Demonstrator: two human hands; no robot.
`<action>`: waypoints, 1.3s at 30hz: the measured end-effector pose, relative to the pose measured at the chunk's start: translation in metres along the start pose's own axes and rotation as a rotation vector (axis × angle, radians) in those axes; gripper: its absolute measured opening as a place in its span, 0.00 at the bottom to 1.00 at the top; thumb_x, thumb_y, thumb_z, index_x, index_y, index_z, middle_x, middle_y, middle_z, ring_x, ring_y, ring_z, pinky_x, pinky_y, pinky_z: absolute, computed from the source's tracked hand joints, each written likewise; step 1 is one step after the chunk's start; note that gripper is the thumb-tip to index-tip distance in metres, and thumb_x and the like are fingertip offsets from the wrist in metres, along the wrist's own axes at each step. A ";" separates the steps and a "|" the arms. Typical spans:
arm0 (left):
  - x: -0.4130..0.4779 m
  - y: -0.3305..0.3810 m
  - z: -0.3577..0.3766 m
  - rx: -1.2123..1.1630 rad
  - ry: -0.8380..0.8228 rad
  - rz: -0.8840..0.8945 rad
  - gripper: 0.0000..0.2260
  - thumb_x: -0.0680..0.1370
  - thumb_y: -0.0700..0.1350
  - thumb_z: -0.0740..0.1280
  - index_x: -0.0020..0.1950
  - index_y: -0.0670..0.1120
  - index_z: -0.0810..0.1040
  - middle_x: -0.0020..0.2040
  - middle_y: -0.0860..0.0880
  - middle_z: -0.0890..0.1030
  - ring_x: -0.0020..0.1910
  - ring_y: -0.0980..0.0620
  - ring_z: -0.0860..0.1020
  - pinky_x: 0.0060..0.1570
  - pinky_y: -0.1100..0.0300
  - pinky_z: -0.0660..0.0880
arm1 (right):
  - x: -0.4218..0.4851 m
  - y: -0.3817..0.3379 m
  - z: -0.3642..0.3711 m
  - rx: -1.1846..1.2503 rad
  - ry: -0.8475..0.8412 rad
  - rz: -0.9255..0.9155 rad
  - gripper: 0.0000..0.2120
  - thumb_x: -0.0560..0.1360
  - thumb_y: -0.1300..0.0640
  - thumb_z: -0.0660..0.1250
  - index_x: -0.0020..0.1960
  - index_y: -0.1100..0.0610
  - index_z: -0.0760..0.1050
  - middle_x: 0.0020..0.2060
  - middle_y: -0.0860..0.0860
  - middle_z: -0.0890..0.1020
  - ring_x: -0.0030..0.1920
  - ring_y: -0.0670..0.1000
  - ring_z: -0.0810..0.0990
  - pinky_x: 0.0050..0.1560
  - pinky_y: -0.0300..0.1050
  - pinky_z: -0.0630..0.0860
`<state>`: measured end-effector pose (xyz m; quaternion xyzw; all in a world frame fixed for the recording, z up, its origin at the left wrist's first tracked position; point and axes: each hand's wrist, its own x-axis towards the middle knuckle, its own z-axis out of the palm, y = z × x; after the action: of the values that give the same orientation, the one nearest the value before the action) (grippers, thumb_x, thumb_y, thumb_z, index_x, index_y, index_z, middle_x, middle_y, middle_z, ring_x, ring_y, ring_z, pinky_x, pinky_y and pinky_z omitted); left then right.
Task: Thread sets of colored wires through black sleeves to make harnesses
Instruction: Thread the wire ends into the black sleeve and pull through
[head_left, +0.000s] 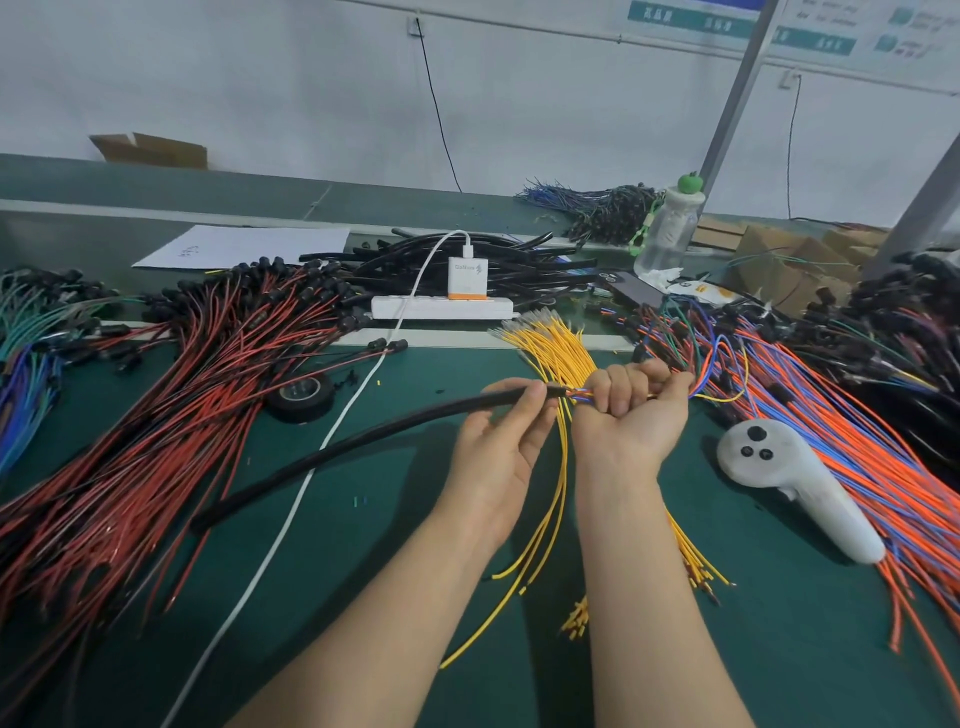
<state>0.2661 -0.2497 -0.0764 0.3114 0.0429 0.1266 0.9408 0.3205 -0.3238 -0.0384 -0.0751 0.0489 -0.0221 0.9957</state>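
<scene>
Green mat (779, 649); smooth sleeve (363, 440) meets wires (577, 395).

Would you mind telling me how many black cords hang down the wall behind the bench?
2. The left cord drops from a socket left of centre; the right cord hangs just right of the slanted grey post. More may lie outside the view.
</scene>
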 end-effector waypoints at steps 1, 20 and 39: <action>0.000 0.000 0.000 0.009 -0.011 -0.010 0.02 0.74 0.36 0.67 0.45 0.41 0.76 0.42 0.45 0.82 0.43 0.55 0.82 0.44 0.67 0.78 | 0.000 0.000 0.000 -0.009 0.000 -0.006 0.24 0.83 0.46 0.53 0.32 0.57 0.67 0.20 0.46 0.57 0.18 0.44 0.54 0.18 0.36 0.52; 0.000 -0.001 0.003 0.009 0.071 0.023 0.02 0.76 0.35 0.66 0.47 0.39 0.76 0.44 0.44 0.81 0.42 0.56 0.80 0.44 0.67 0.78 | -0.003 0.003 0.002 -0.149 -0.056 -0.081 0.23 0.83 0.45 0.52 0.34 0.56 0.66 0.20 0.46 0.56 0.18 0.45 0.54 0.20 0.36 0.52; 0.004 0.006 0.001 0.024 0.072 0.058 0.02 0.76 0.35 0.66 0.48 0.39 0.76 0.40 0.47 0.83 0.41 0.57 0.82 0.43 0.68 0.77 | -0.010 0.008 0.007 -0.305 -0.166 -0.156 0.24 0.83 0.46 0.51 0.34 0.57 0.67 0.20 0.46 0.57 0.19 0.45 0.56 0.22 0.35 0.54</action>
<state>0.2694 -0.2450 -0.0720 0.3188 0.0694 0.1643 0.9309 0.3118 -0.3144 -0.0318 -0.2303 -0.0367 -0.0853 0.9687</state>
